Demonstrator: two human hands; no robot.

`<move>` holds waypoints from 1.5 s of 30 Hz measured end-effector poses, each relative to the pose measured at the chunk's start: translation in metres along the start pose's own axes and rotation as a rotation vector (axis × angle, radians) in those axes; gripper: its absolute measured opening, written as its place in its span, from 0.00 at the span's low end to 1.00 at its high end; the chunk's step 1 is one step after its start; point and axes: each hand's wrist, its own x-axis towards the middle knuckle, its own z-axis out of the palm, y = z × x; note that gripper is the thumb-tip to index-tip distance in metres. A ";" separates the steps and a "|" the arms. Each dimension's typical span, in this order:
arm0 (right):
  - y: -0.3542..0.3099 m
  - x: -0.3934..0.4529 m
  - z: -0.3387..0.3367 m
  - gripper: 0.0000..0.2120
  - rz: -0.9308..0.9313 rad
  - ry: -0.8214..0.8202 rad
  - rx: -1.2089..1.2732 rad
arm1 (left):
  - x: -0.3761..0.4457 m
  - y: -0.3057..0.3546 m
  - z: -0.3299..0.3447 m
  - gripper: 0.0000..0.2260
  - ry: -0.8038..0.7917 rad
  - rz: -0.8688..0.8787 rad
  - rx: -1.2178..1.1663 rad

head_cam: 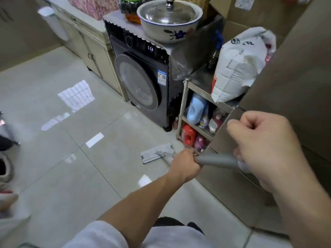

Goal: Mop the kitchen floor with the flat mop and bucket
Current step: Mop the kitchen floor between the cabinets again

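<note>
— What fills the view?

— A pale tiled floor point(68, 158), glossy, with bright window reflections on it. Along the far side runs a cream cabinet point(89, 47), and next to it stands a dark front-loading washing machine point(143, 76) with a lit display. A large enamel basin point(169, 24) with a blue flower and a metal lid sits on top of the machine.

— And to the right of the machine?

— A metal shelf rack point(186, 97) stands just beside it. A white sack point(240, 65) rests on its upper shelf, and detergent bottles, one pale blue point(195, 110) and one red point(188, 135), stand on the shelves below.

— Where is the flat mop?

— Its head point(157, 153) lies flat on the floor, close to the foot of the rack. The grey handle point(216, 160) rises from it toward the person.

— How do the hands hold it?

— The left hand point(186, 165) has a clenched grip round the lower part of the handle. The right hand point(265, 145) is curled at the upper end of the handle, its fingers closed around it. No bucket shows in view.
</note>
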 end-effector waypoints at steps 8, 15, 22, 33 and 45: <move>-0.003 -0.009 -0.050 0.17 -0.007 -0.110 0.244 | -0.052 0.014 0.021 0.11 0.088 -0.008 0.264; 0.016 -0.022 0.016 0.22 -0.115 -0.180 0.111 | -0.040 -0.058 -0.014 0.13 0.117 -0.147 0.231; -0.021 0.018 0.172 0.26 -0.207 -0.268 0.156 | 0.027 -0.171 -0.116 0.08 0.217 -0.316 0.188; -0.121 0.108 0.419 0.24 -0.167 -0.387 0.169 | 0.147 -0.329 -0.326 0.15 0.139 -0.496 0.149; -0.109 0.100 0.313 0.19 -0.262 -0.425 0.060 | 0.080 -0.241 -0.225 0.07 0.521 -0.444 -0.019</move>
